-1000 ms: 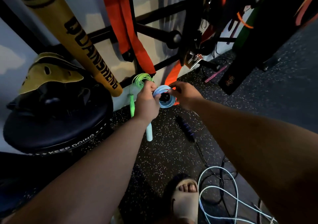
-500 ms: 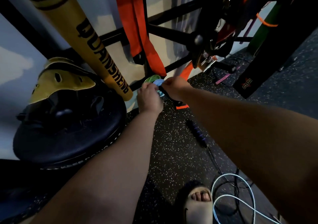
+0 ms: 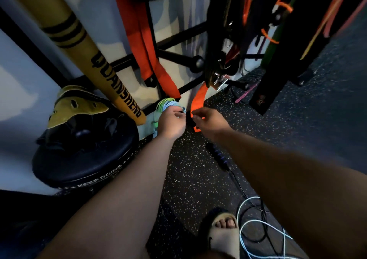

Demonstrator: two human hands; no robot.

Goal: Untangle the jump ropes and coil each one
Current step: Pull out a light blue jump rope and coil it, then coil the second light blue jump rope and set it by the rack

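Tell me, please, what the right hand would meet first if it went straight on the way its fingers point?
Most likely the hanging flat orange fabric strap, whose lower end lies just beyond the right hand; depth is unclear, so it might pass in front of it.

I see a dark rubber floor flecked with pale specks. At the left a round black pad sits on it against the wall. A yellow bat leans just beside the pad, and I can't tell whether its tip touches the floor. In the middle lies a black handle with purple rings, and a black cord trails from it toward the lower right. There the cord loops among loose turns of blue rope, just beside a sandalled foot. A pink stick lies near the wall, by the base of a black post.
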